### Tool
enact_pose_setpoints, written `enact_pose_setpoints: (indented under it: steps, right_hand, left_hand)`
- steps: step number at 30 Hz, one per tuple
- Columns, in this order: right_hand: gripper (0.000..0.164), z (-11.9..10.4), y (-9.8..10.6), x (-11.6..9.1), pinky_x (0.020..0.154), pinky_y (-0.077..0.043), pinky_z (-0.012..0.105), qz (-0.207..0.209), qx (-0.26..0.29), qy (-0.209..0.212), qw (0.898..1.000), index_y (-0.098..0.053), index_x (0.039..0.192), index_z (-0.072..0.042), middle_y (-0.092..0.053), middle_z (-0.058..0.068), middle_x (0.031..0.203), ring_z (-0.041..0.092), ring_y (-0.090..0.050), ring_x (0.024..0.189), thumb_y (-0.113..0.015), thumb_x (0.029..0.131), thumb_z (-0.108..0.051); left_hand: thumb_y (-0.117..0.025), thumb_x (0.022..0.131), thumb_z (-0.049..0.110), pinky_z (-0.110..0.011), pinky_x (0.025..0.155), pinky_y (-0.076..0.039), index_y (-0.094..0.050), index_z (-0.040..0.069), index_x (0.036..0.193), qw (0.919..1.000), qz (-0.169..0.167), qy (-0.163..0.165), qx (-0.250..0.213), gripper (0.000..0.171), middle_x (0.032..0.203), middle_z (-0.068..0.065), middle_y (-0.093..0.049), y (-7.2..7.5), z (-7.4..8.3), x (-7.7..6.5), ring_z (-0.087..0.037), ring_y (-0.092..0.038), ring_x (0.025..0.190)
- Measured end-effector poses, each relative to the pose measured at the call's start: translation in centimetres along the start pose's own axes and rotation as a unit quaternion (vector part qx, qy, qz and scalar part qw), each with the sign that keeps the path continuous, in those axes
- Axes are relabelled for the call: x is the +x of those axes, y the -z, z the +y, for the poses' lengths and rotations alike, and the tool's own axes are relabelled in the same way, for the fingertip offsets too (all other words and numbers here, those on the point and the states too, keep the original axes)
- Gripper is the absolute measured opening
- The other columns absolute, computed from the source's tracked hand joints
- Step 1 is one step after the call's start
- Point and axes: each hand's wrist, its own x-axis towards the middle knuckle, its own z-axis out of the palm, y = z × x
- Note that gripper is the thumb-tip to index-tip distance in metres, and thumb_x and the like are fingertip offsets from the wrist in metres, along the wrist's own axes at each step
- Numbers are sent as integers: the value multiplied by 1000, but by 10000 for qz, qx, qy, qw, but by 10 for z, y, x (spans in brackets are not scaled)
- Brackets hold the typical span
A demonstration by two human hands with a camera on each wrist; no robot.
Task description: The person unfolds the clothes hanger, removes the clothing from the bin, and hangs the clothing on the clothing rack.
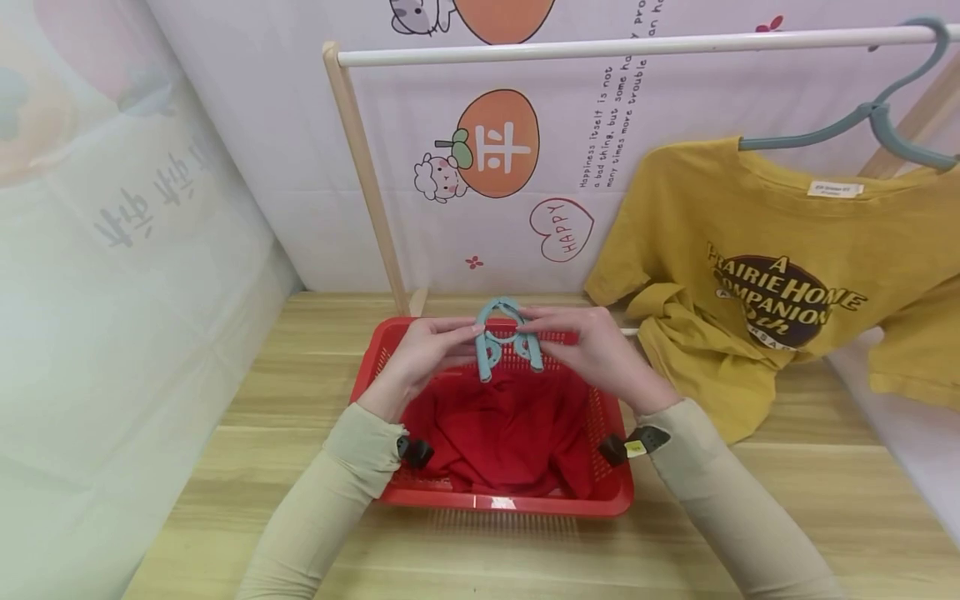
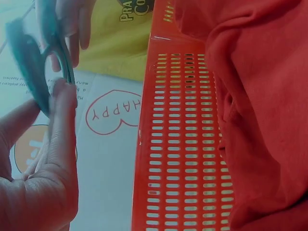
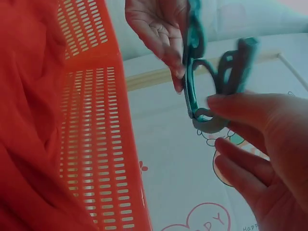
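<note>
A blue-green folding clothes hanger [image 1: 535, 354], its arms folded down, is held up between both hands above the far part of a red basket [image 1: 495, 502]. My left hand [image 1: 420, 354] pinches its left side between thumb and fingers, while my right hand [image 1: 588, 340] grips the right side. Up close in the right wrist view, the right thumb presses on the folded hanger [image 3: 236, 72]. The left wrist view shows the hanger [image 2: 31, 67] slightly blurred at the left fingertips. Below the hands, a crumpled red cloth [image 1: 495, 433] lies in the basket.
Behind the basket stands a wooden rack with a white rail [image 1: 525, 53]. On its right, a yellow T-shirt [image 1: 690, 208] hangs from another blue-green hanger [image 1: 817, 133], its lower part spread on the wooden table [image 1: 255, 417]. A printed white sheet [image 1: 480, 229] covers the back.
</note>
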Motion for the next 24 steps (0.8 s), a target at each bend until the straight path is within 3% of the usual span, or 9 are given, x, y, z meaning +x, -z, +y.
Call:
enact_pose_setpoints:
  steps: [5,9,15,20,24]
  right_hand:
    - [30,4,1,0,88,-57,32,542,190,-42,9983,-80,114,-12,-75,-2,113,15,-69,106,-81,86,0]
    - [24,9,1,-1,82,-58,27,716,554,-493,9947,-80,112,-10,-76,0,104,14,-73,94,-81,88,-7]
    - [27,10,2,0,84,-58,29,445,1269,-1298,9824,-77,118,-8,-76,3,108,16,-73,94,-79,91,-12]
    - [27,7,-1,2,84,-58,31,147,1754,-1395,9745,-76,118,-4,-75,6,110,19,-73,98,-78,91,-8]
    - [26,3,-2,3,86,-58,32,-82,1773,-1284,9757,-76,117,-3,-75,6,109,19,-73,99,-78,91,-7]
  left_hand:
    - [-69,100,17,-34,94,-54,-66,-2,132,9997,-103,-211,68,38,121,-16,-70,-2,1,-1,-25,-69,111]
    - [-67,101,17,-35,101,-50,-67,0,132,9973,-182,-652,285,35,125,-12,-70,-5,6,-7,-27,-64,121]
    - [-79,92,29,-38,103,-48,-71,15,131,9887,189,-1170,914,42,121,3,-72,-12,16,-16,-18,-65,117]
    - [-82,89,28,-38,99,-51,-74,13,124,9841,310,-1361,1101,38,113,2,-74,-16,21,-16,-15,-68,109]
    - [-81,90,25,-38,94,-54,-79,13,111,9782,243,-1507,1410,24,102,1,-76,-16,23,-15,-16,-70,102]
